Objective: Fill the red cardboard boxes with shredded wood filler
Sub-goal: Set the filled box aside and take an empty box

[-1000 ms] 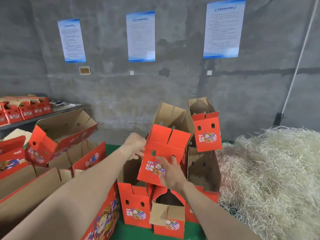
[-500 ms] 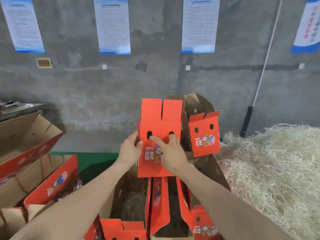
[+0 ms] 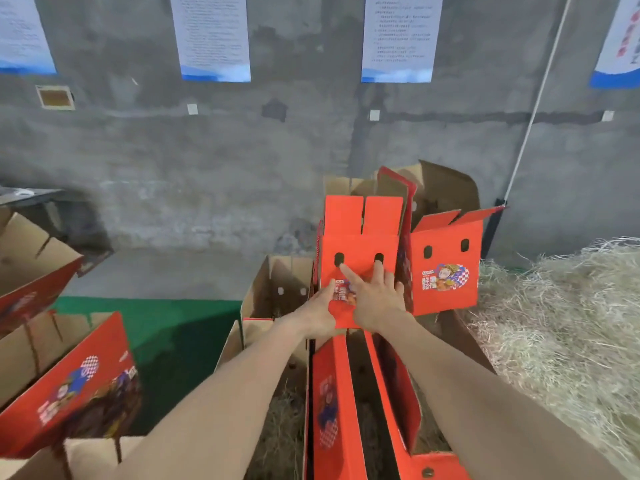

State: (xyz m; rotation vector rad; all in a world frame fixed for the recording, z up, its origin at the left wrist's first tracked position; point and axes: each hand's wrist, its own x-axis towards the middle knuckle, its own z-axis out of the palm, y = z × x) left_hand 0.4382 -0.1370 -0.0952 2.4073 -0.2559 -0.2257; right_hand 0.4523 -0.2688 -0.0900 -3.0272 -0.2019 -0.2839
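Box (image 3: 360,233) gripped by left hand (image 3: 320,315), fingers hidden behind; right hand (image 3: 375,303) fingers straight, pressing.

Packing workshop: bare concrete wall (image 3: 138,174), posted notices (image 3: 213,36), stacked red boxes (image 3: 445,265), shredded filler heap (image 3: 561,327).

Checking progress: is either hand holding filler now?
No, the left hand grips and the right hand presses a red box.

Left hand (image 3: 320,315), right hand (image 3: 375,299) on box (image 3: 360,242)
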